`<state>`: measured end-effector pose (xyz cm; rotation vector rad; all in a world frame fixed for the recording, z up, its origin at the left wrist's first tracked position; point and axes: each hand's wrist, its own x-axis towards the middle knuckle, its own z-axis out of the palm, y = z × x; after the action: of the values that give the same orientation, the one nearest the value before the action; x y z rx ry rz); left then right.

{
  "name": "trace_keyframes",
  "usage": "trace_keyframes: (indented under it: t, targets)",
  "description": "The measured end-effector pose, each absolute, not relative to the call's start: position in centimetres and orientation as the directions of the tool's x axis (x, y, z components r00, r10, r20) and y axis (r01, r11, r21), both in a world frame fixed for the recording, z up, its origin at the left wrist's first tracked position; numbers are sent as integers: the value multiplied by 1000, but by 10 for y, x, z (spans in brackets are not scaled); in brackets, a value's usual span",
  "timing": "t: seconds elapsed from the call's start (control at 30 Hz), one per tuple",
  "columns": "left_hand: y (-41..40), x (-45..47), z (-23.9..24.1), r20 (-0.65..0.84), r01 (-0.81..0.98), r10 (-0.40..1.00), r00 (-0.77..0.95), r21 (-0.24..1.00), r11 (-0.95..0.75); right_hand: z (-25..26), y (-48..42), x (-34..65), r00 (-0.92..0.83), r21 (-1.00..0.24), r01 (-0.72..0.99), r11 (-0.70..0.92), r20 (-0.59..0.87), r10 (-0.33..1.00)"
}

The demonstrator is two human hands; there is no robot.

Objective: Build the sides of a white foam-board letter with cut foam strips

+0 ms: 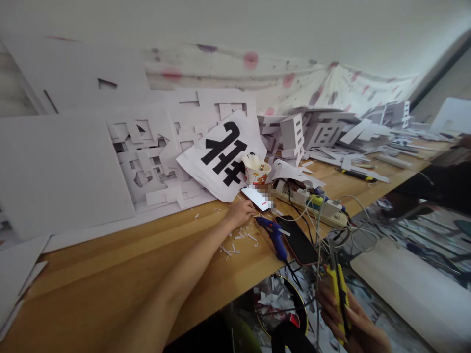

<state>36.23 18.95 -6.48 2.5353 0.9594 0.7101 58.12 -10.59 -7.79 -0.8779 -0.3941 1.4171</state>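
My left hand (240,212) reaches across the wooden table (110,264) and its fingers rest at the near edge of a lit phone (256,197); the fingers look loosely curled, with nothing held. My right hand (344,318) is low at the table's front edge, closed around a yellow utility knife (339,289) with the blade end pointing up. A blue glue gun (273,235) lies between the hands beside a dark phone (299,241). Small white foam scraps (235,242) lie near my left hand.
White foam boards with cut-out letters (147,157) lean along the back. A sheet with a black character (224,154), a paper cup of sticks (257,171), a power strip with cables (324,206) and another yellow knife (358,175) are also here. A person's dark sleeve (441,181) is at right.
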Motion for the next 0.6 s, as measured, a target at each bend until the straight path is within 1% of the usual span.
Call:
trace_keyframes:
  t: [0.1,0.2,0.33,0.5,0.6]
  targets:
    - [196,358,-66,338,557,747,572,509,-657,-73,-107,579,140,-734,-673,-90,-246,959]
    - [201,350,-65,346,561,777,525,546,-622,-80,-106,582,146,-736,-674,-72,-228,963]
    - [195,343,-67,330,515,774,540,598,-614,-82,-104,583,133,-731,-679,-75,-224,966]
    - [179,337,-71,276,458,770,575,671,-583,-56,-104,572,116,-745,-658,-112,-247,962]
    - [166,329,-71,251,434,771,586,706,-560,-51,-104,569,111,-739,-663,-120,-255,961]
